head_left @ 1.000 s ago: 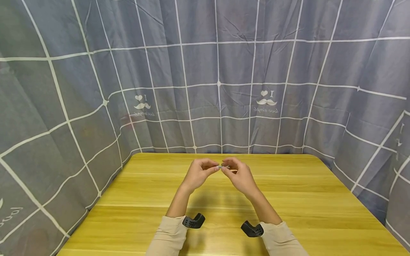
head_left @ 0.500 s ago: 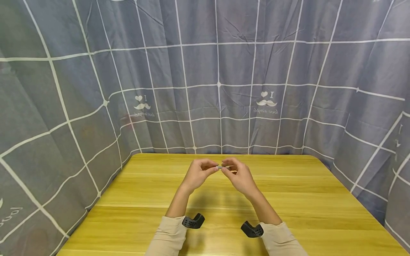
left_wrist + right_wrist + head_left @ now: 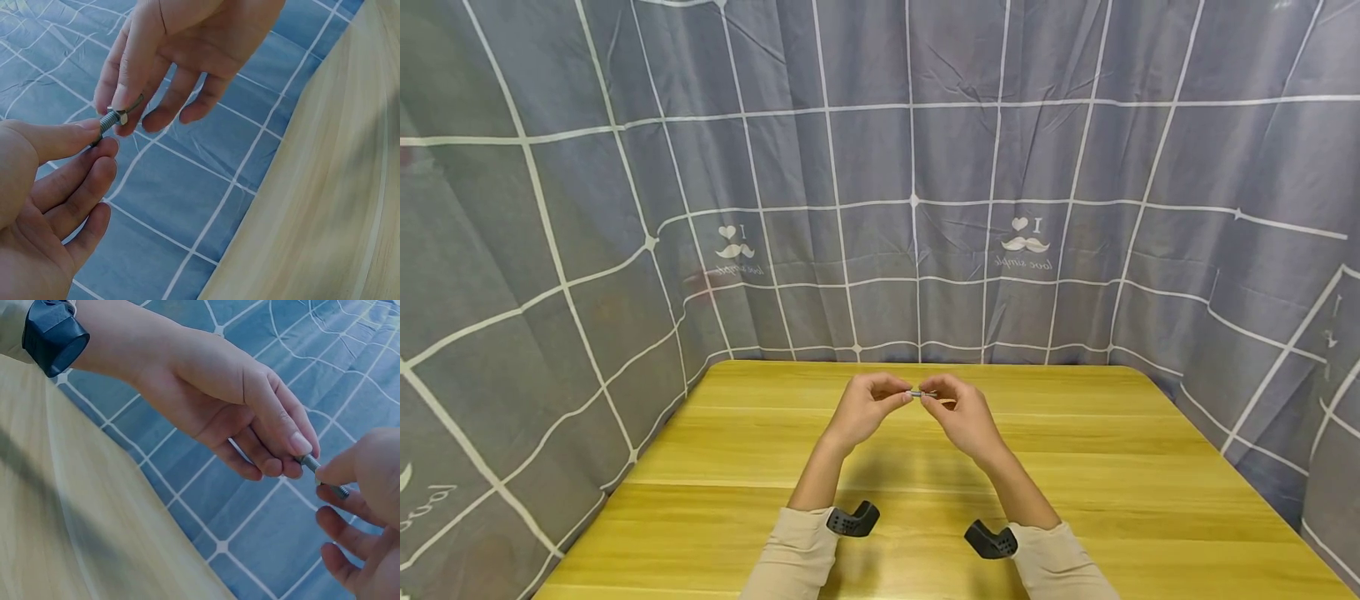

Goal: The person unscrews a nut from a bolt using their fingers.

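Observation:
In the head view my two hands meet above the far half of the table. The left hand (image 3: 863, 410) pinches one end of a small metal bolt (image 3: 107, 122) between thumb and index finger. Facing it, the right hand (image 3: 961, 415) pinches a hex nut (image 3: 123, 117) on the bolt's thread with thumb and index finger. The right wrist view shows the bolt's threaded end (image 3: 343, 492) sticking out past the right fingertips. The bolt head is hidden in the left fingertips. The other fingers of both hands are loosely bent, apart from the bolt.
Below the hands lies a yellow wood-grain table (image 3: 917, 517). A grey curtain (image 3: 955, 167) with white grid lines surrounds its far and side edges. A black wrist device (image 3: 853, 519) sits at the left cuff, and another black device (image 3: 991, 539) at the right one.
The right index finger, raised off a little before, has come down to pinch at the bolt with the thumb. The left hand keeps its grip and place; the head view has shifted very slightly.

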The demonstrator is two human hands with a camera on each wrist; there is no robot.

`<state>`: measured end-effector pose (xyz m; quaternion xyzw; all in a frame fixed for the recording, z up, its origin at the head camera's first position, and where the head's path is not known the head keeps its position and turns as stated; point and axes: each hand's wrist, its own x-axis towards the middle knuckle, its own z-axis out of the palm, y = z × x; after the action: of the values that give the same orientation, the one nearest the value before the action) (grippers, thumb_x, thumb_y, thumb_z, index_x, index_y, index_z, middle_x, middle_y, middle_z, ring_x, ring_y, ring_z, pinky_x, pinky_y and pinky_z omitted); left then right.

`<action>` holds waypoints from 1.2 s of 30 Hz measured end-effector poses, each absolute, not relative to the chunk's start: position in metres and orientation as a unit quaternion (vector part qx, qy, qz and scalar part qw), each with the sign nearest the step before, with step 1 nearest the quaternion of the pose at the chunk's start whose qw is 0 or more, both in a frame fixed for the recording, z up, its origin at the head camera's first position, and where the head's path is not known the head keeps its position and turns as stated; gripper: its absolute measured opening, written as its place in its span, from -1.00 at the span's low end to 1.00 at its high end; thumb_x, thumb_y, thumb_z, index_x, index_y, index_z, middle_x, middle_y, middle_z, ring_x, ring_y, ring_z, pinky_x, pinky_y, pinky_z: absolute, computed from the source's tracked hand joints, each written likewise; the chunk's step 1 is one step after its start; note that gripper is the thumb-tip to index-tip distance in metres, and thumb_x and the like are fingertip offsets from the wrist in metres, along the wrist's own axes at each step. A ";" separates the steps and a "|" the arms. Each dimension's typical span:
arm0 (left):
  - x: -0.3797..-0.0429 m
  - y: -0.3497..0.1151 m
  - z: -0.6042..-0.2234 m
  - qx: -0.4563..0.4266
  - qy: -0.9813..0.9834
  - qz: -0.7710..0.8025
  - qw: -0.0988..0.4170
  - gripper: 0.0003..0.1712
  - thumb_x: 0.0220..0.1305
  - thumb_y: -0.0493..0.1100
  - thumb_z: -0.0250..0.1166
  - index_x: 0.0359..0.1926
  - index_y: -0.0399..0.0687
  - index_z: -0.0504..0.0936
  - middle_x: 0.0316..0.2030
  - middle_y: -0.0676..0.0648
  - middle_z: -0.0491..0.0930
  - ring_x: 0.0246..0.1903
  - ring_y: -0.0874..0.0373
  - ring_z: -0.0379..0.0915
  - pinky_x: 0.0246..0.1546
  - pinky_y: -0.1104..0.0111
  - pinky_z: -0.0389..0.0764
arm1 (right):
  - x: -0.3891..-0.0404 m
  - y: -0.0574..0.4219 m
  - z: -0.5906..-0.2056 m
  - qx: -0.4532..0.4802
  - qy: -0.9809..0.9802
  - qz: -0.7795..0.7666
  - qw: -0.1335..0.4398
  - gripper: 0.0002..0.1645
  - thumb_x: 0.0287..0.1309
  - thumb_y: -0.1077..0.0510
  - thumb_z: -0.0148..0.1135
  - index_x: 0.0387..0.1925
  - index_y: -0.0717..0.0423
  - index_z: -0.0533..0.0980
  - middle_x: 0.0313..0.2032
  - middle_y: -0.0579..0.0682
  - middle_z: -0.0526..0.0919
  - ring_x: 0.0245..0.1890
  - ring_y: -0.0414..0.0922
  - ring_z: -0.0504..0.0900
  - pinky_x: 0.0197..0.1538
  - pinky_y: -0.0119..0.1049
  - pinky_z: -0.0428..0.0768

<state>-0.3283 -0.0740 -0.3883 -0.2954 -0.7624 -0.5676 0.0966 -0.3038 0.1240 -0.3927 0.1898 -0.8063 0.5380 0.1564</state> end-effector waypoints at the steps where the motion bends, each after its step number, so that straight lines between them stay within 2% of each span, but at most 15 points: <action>1: -0.328 -0.074 -0.389 -0.294 -0.762 -0.568 0.097 -0.81 0.38 -0.32 0.38 -0.05 -0.33 0.76 -0.10 -0.21 0.74 -0.09 -0.10 0.68 -0.03 0.06 0.66 | -0.304 0.124 -0.393 0.190 -0.805 0.540 0.155 -0.74 0.42 0.22 0.32 0.08 0.18 0.64 -0.01 0.02 0.71 0.02 0.01 0.67 0.09 0.04 0.61; 5: -0.328 -0.075 -0.388 -0.293 -0.761 -0.571 0.096 -0.80 0.39 -0.32 0.38 -0.03 -0.35 0.75 -0.10 -0.21 0.74 -0.09 -0.09 0.68 -0.04 0.06 0.66 | -0.302 0.123 -0.393 0.182 -0.806 0.545 0.145 -0.67 0.48 0.12 0.27 0.15 0.18 0.63 0.00 0.05 0.73 0.04 0.02 0.68 0.11 0.08 0.61; 10: -0.329 -0.076 -0.388 -0.300 -0.761 -0.568 0.095 -0.81 0.39 -0.27 0.39 -0.05 -0.29 0.77 -0.13 -0.13 0.75 -0.14 0.02 0.69 -0.07 0.16 0.66 | -0.302 0.124 -0.394 0.176 -0.805 0.549 0.140 -0.73 0.53 0.13 0.19 0.02 0.21 0.69 -0.16 0.01 0.76 -0.07 -0.01 0.71 0.05 0.04 0.64; 18: -0.321 -0.075 -0.380 -0.296 -0.768 -0.561 0.094 -0.83 0.39 -0.39 0.35 -0.06 -0.39 0.74 -0.12 -0.27 0.73 -0.11 -0.13 0.68 -0.05 0.08 0.66 | -0.302 0.123 -0.393 0.191 -0.804 0.540 0.160 -0.81 0.43 0.22 0.30 0.01 0.16 0.67 -0.08 0.01 0.73 -0.07 -0.05 0.67 0.05 0.00 0.60; 21: -0.329 -0.076 -0.388 -0.295 -0.765 -0.564 0.096 -0.81 0.40 -0.35 0.36 -0.04 -0.38 0.74 -0.11 -0.24 0.73 -0.11 -0.10 0.68 -0.06 0.11 0.66 | -0.303 0.122 -0.392 0.190 -0.805 0.535 0.169 -0.74 0.39 0.22 0.34 0.07 0.17 0.65 -0.05 -0.01 0.72 -0.04 -0.03 0.66 0.08 0.05 0.58; 25: -0.330 -0.075 -0.389 -0.300 -0.760 -0.568 0.099 -0.81 0.40 -0.32 0.37 -0.04 -0.36 0.75 -0.10 -0.21 0.74 -0.11 -0.06 0.68 -0.06 0.14 0.66 | -0.303 0.122 -0.393 0.184 -0.806 0.537 0.168 -0.65 0.45 0.13 0.30 0.16 0.18 0.63 0.02 0.02 0.72 0.02 0.01 0.67 0.11 0.08 0.59; 28: -0.329 -0.076 -0.388 -0.303 -0.758 -0.570 0.096 -0.80 0.40 -0.29 0.38 -0.04 -0.34 0.76 -0.11 -0.18 0.74 -0.12 -0.03 0.69 -0.05 0.14 0.66 | -0.302 0.121 -0.392 0.180 -0.809 0.535 0.161 -0.70 0.49 0.12 0.25 0.10 0.20 0.67 -0.05 0.03 0.75 -0.02 0.01 0.70 0.07 0.05 0.63; 32: -0.328 -0.077 -0.386 -0.302 -0.759 -0.570 0.091 -0.80 0.40 -0.27 0.39 -0.05 -0.31 0.77 -0.13 -0.13 0.75 -0.12 0.00 0.69 -0.04 0.12 0.66 | -0.303 0.121 -0.392 0.184 -0.813 0.528 0.161 -0.80 0.44 0.22 0.29 0.00 0.19 0.69 -0.13 -0.01 0.76 -0.08 -0.01 0.71 0.01 0.02 0.64; 36: -0.329 -0.077 -0.387 -0.299 -0.761 -0.569 0.092 -0.82 0.40 -0.27 0.39 -0.05 -0.28 0.78 -0.14 -0.09 0.75 -0.12 0.03 0.68 -0.05 0.13 0.66 | -0.304 0.120 -0.393 0.183 -0.812 0.527 0.168 -0.74 0.35 0.26 0.38 0.04 0.16 0.65 -0.07 -0.01 0.73 -0.03 0.00 0.69 0.05 0.08 0.58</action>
<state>-0.3286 -0.0772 -0.3871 -0.2991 -0.7605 -0.5690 0.0920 -0.3039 0.1205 -0.3932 0.1832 -0.8125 0.5274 0.1680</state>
